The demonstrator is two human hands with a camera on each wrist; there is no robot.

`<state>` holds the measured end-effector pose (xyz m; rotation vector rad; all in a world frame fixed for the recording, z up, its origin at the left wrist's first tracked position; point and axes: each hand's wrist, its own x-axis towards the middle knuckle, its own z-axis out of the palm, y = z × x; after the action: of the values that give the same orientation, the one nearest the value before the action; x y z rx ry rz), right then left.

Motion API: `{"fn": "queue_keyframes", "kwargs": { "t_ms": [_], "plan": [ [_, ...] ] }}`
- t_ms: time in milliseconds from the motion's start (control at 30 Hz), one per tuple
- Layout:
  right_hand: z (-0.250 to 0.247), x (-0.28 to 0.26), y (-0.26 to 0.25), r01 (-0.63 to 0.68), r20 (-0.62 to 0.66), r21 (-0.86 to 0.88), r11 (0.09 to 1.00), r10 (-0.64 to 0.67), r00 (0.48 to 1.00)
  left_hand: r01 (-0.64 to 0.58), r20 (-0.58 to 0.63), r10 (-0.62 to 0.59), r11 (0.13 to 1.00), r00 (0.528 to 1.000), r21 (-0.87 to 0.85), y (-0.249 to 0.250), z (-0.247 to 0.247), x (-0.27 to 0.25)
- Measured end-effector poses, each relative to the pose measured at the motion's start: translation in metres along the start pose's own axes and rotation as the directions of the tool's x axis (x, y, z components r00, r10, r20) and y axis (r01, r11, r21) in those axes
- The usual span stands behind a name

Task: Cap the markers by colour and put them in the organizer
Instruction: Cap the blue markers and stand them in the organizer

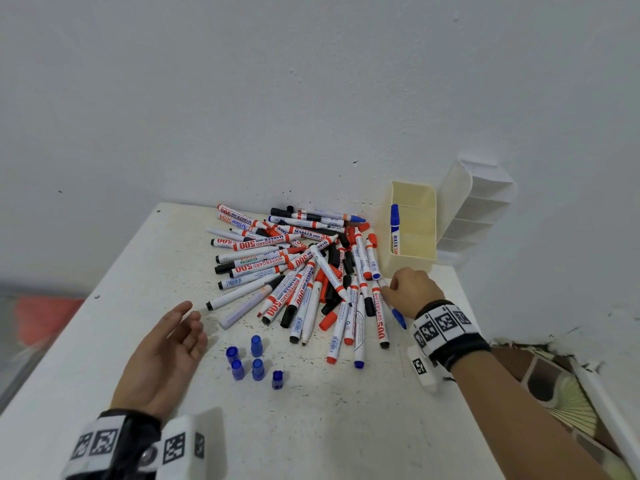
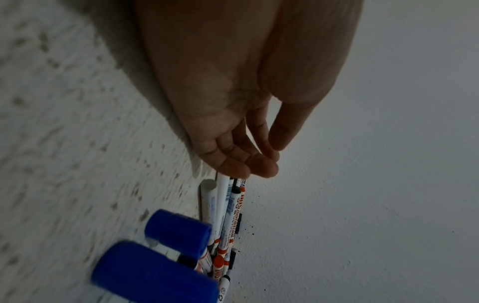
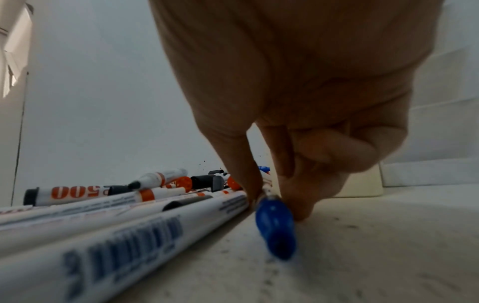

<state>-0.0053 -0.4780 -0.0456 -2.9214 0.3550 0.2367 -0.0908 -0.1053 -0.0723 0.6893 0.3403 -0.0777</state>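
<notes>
A: Fingers?
B: Right hand (image 1: 414, 289) pinches a blue marker (image 3: 275, 223) lying on the table (image 1: 346, 427) at the pile's (image 1: 294, 268) right edge. Left hand (image 1: 166, 351) rests slack, palm up, holding nothing.
A: Organizer?
B: The organizer (image 1: 420, 261) stands behind the right hand; one capped marker (image 1: 394, 228) leans inside. Five blue caps (image 1: 256, 362) sit beside the left hand.

white wall (image 1: 311, 81) | speckled white table (image 1: 311, 427) | white shelf unit (image 1: 481, 206)

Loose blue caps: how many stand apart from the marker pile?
5 loose blue caps, clustered on the table in front of the marker pile, beside the left hand. More may be hidden in the pile.
</notes>
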Motion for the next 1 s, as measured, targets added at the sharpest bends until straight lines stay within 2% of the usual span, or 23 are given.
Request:
{"fn": "queue_keyframes", "kwargs": {
  "t_ms": [233,333,433,500,567,633,700,767,833,900,967,1000],
  "plan": [
    [-0.012,-0.01,0.003,-0.042,0.042,-0.024,0.999,0.043,0.998,-0.003,-0.006,0.003,1.0,1.0,0.017,0.001,0.002,-0.002],
    [-0.019,-0.026,0.012,0.039,0.03,0.171,0.984,-0.045,0.999,0.005,-0.005,-0.005,1.0,1.0,0.001,0.001,0.002,-0.002],
    [-0.029,-0.053,0.015,0.096,0.041,0.446,0.89,-0.127,0.991,0.006,-0.014,-0.007,1.0,1.0,-0.011,0.0,0.001,-0.001],
    [-0.036,-0.075,0.011,0.111,0.028,0.57,0.814,-0.154,0.988,0.004,-0.022,-0.004,1.0,1.0,0.016,-0.001,0.001,-0.001],
    [-0.038,-0.096,0.004,0.156,-0.008,0.648,0.746,-0.198,0.98,-0.005,-0.034,0.009,0.994,0.999,0.112,0.001,0.004,-0.002],
    [-0.036,-0.116,-0.003,0.221,-0.061,0.683,0.696,-0.247,0.967,-0.043,-0.016,0.051,0.948,0.999,0.316,0.003,0.011,-0.005],
    [-0.03,-0.133,-0.008,0.301,-0.147,0.666,0.683,-0.275,0.95,-0.163,0.071,0.151,0.795,0.986,0.584,0.009,0.021,-0.014],
    [-0.024,-0.148,-0.014,0.366,-0.244,0.628,0.687,-0.272,0.931,-0.347,0.268,0.223,0.537,0.937,0.769,0.014,0.036,-0.027],
    [-0.018,-0.161,-0.021,0.377,-0.267,0.632,0.677,-0.266,0.926,-0.511,0.496,0.127,0.191,0.859,0.838,0.016,0.05,-0.04],
    [-0.012,-0.174,-0.031,0.38,-0.25,0.643,0.665,-0.287,0.925,-0.596,0.598,-0.031,-0.131,0.801,0.792,0.011,0.059,-0.048],
    [-0.01,-0.186,-0.043,0.343,-0.203,0.739,0.58,-0.295,0.934,-0.612,0.614,-0.127,-0.365,0.779,0.701,0.002,0.067,-0.052],
    [-0.009,-0.191,-0.049,0.308,-0.166,0.795,0.523,-0.302,0.939,-0.607,0.61,-0.151,-0.432,0.778,0.667,-0.002,0.071,-0.054]
  ]
}}
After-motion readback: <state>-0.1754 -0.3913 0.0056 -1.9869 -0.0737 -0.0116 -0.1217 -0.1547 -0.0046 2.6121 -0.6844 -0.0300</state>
